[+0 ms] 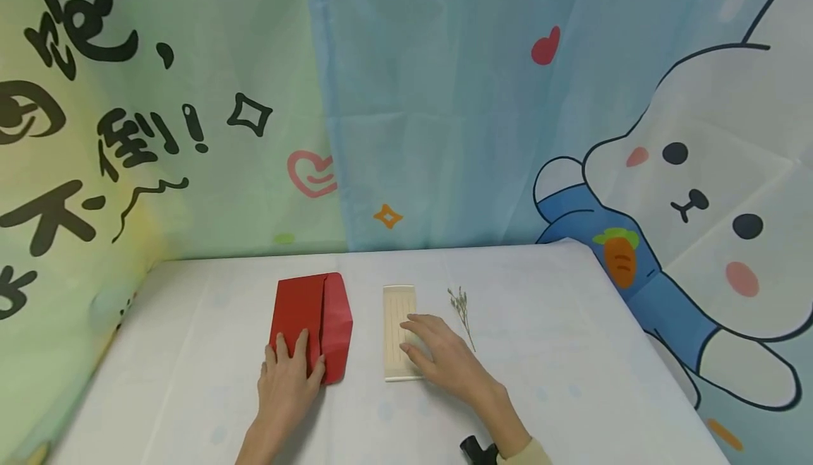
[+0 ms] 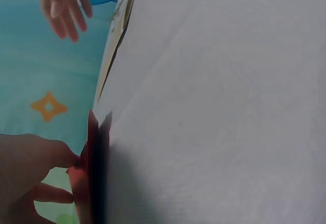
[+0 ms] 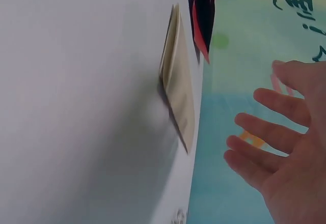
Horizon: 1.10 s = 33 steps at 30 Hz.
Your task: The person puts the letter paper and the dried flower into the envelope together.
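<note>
A red envelope (image 1: 298, 306) with its lighter red flap (image 1: 335, 324) unfolded to the right lies on the white-covered table. My left hand (image 1: 284, 384) rests on its lower part, fingers spread and fingertips touching the paper. To its right lies a folded cream-coloured paper (image 1: 395, 331) with faint vertical lines; its layers show edge-on in the right wrist view. Above that paper hovers my right hand (image 1: 447, 359), fingers spread and nothing held; the right wrist view shows a gap between hand and paper. Beyond the right hand lies a small dried flower sprig (image 1: 462, 310).
The white table cover (image 1: 190, 366) runs back to a printed curtain (image 1: 432, 168) with hearts, lettering and a large white cartoon animal at the right. A black strap or mount (image 1: 478, 451) sits by my right wrist, next to a pale sleeve (image 1: 527, 454).
</note>
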{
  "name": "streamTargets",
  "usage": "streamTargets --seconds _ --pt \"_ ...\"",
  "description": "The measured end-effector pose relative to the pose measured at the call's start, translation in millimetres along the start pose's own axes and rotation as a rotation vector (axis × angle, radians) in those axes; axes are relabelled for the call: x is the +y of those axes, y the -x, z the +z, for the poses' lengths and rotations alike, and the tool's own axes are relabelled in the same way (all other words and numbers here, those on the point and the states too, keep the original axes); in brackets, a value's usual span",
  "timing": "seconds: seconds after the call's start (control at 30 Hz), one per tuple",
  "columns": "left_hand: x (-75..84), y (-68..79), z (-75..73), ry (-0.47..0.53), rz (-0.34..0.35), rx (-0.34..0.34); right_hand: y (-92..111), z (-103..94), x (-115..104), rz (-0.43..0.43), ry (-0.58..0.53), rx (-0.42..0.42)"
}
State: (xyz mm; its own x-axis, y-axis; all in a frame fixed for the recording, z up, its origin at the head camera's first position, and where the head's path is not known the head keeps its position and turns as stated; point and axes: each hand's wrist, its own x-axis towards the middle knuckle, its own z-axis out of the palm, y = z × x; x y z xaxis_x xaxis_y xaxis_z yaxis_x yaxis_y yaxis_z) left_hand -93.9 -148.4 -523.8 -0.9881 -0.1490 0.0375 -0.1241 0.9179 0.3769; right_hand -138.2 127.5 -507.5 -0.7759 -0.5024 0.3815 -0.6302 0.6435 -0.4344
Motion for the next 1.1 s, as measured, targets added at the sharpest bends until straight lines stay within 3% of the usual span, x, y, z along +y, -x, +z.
streamTargets --seconds 0.4,0.67,0.9,1.1 --pt "-4.9 1.8 -0.6 -0.027 0.015 0.018 -43.8 42.6 -38.2 -0.041 -0.025 -0.335" --pt "1.6 -1.9 0.5 -0.005 0.035 -0.017 -64.4 63.2 -47.3 -0.052 0.020 -0.386" --pt "1.3 -3.4 0.4 -0.007 0.099 -0.041 -68.8 76.6 -48.6 -0.109 0.129 -0.352" --pt "-4.9 -4.2 -7.3 -0.005 0.137 -0.051 -72.5 80.5 -48.3 -0.101 0.138 -0.363"
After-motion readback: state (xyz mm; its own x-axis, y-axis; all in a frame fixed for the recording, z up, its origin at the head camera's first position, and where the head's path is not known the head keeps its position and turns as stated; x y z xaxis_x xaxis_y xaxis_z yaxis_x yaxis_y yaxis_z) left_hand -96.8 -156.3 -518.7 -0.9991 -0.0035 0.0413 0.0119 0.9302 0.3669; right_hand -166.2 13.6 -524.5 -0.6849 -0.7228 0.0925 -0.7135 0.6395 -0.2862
